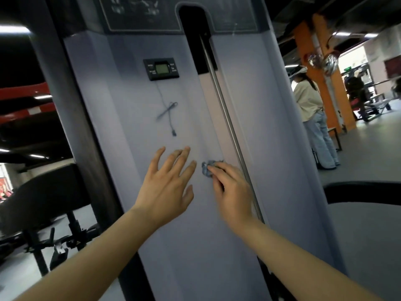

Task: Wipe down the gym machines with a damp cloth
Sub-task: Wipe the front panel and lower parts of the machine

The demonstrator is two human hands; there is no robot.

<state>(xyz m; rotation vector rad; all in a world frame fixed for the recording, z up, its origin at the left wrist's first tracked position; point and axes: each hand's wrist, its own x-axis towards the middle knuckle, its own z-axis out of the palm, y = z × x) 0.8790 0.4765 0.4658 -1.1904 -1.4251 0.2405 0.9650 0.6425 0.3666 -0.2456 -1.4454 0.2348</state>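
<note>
Grey floor (358,170). Orange pillar (321,72) at right, a person (312,118) standing beside it. Dark ceiling (325,9) with strip lights (340,34). Black padded seat (43,192) at left, red frame (21,92) behind it.

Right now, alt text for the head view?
A person's right hand holds a small crumpled grey-blue cloth against a gym machine's grey panel, left hand spread open beside it. Above sits an LCD counter with a dangling cable; a steel rod runs at right, and another person stands beyond.
</note>
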